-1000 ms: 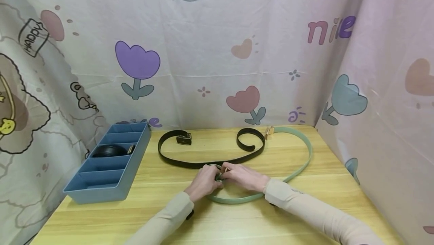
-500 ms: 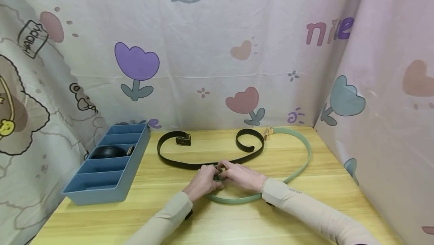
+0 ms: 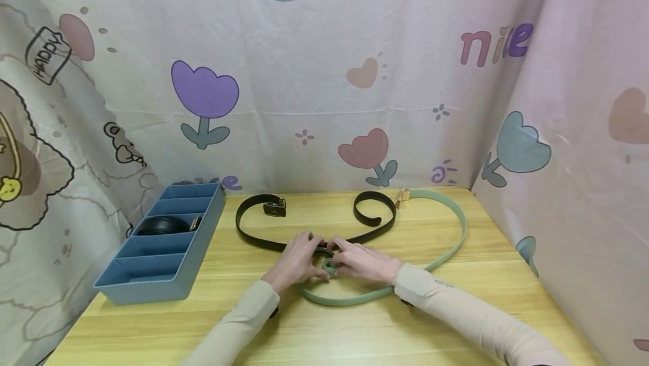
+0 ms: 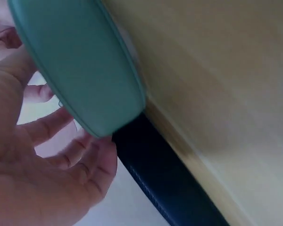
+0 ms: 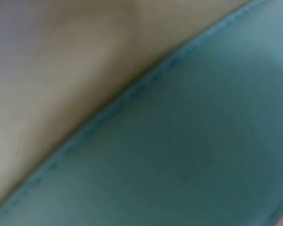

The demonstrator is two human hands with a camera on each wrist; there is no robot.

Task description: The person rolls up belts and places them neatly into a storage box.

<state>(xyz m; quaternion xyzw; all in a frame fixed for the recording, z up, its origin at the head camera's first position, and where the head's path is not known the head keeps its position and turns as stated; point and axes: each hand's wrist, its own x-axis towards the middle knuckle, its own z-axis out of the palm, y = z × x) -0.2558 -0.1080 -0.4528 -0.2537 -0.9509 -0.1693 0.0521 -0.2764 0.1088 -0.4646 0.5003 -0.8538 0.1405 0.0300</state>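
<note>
A light green belt (image 3: 350, 300) curves over the wooden table, its far end carrying a gold-coloured buckle (image 3: 402, 197). Its near end is wound into a small coil (image 3: 329, 266) between my two hands. With thumb and fingers my right hand (image 3: 362, 263) pinches this coil from the right. My left hand (image 3: 295, 260) spreads around its left side, thumb close to the coil, fingers apart. In the left wrist view the green belt (image 4: 85, 66) passes in front of that hand. Green leather with stitching (image 5: 155, 155) fills most of the right wrist view.
A black belt (image 3: 276, 245) lies just behind the hands, its buckle (image 3: 275, 207) at back left and its tip curled near the green belt's buckle. On the left stands a blue divided tray (image 3: 200, 248) holding a rolled black belt (image 3: 163, 226). A patterned curtain (image 3: 294, 157) hangs behind.
My left hand has loosened and shifted slightly left and back, its fingers spreading, so the green coil shows more. My right hand stays at the coil. Both belts lie almost unchanged.
</note>
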